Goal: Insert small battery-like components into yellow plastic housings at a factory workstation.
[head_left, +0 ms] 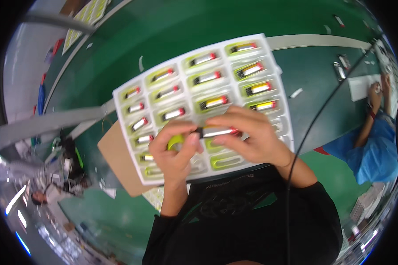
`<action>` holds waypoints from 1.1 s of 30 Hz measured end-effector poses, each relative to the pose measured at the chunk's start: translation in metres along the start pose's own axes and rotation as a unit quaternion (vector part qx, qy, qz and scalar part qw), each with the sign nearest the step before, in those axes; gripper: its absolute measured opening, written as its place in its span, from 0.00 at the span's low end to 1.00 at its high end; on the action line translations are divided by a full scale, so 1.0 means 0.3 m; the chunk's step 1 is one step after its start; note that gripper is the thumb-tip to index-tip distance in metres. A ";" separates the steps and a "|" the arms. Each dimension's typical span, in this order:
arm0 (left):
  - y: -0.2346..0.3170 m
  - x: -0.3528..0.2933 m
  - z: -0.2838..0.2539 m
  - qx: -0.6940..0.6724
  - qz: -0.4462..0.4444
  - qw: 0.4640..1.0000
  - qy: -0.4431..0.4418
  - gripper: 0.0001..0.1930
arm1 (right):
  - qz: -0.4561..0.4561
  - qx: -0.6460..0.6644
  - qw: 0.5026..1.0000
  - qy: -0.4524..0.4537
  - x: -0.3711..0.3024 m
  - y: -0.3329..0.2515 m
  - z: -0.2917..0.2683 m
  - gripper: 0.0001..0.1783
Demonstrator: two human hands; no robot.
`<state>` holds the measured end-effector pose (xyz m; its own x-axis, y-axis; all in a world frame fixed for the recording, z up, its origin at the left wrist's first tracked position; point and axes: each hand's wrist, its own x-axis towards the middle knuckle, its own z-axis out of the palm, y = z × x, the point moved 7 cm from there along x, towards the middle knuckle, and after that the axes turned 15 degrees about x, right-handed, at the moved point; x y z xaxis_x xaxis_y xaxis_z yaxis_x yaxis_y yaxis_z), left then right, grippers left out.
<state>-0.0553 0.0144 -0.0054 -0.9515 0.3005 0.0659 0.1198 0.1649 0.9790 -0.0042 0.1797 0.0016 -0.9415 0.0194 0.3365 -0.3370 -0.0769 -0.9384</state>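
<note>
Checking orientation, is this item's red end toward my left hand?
No, the red end is by the right hand, the black end by the left hand.

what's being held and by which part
A slim white cylinder: left grip at its black end, right grip toward its red end.

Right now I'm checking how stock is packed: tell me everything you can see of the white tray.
The white tray looks like thin moulded plastic, roughly rectangular, with pockets in four columns showing yellow-green inside. Most visible pockets hold a small rod with a red end; some along the near edge look empty. It sits askew over the green table, its left side overlapping a brown board. The left hand and right hand hide several pockets; contact with it is unclear.
</note>
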 end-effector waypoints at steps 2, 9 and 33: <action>0.007 -0.001 -0.002 0.017 0.024 0.999 0.027 0.06 | 0.034 0.027 0.999 0.002 -0.004 -0.013 -0.015 0.20; -0.006 -0.006 -0.017 0.022 0.048 0.995 0.087 0.06 | 0.154 0.237 0.959 -0.010 -0.033 0.012 -0.023 0.23; 0.020 0.005 -0.024 0.059 0.197 0.977 0.063 0.08 | 0.227 0.315 0.921 -0.036 0.007 0.028 -0.021 0.17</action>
<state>-0.0581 0.0090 0.0021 -0.8512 0.2457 0.4638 0.5088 0.1695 0.8440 -0.0090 0.1854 -0.0062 -0.9736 -0.2221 -0.0529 0.1836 -0.6238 -0.7597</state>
